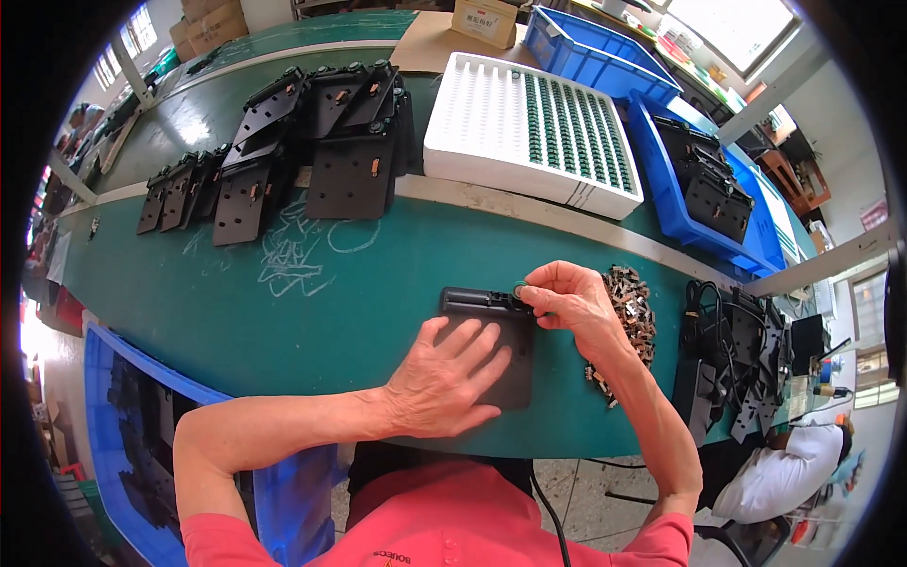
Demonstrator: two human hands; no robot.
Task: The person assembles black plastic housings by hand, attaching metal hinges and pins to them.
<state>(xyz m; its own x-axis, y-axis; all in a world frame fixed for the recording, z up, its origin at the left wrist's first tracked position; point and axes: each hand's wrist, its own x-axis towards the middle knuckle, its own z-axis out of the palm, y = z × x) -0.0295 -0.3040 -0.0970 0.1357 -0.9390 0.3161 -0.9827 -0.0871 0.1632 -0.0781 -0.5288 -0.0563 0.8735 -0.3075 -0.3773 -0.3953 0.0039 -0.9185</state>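
A flat black plastic panel (pixel 518 373) with a raised ridge along its far edge lies on the green tabletop before me. My left hand (pixel 442 383) rests flat on the panel, its fingers spread. At the ridge's right end, my right hand (pixel 574 304) pinches a small round green part (pixel 520 287) between thumb and forefinger. Those fingertips partly hide it, so I cannot tell whether it is seated in the panel. Just right of this hand spreads a pile of small metal-and-brown pieces (pixel 631 312).
A white foam tray (pixel 510 175) with rows of green parts stands at the back. Stacked black panels (pixel 350 180) sit far left. Blue crates (pixel 666 203) stand at the back right and lower left (pixel 142 350). Black parts with cables (pixel 727 350) lie right. Another person (pixel 789 472) sits beyond.
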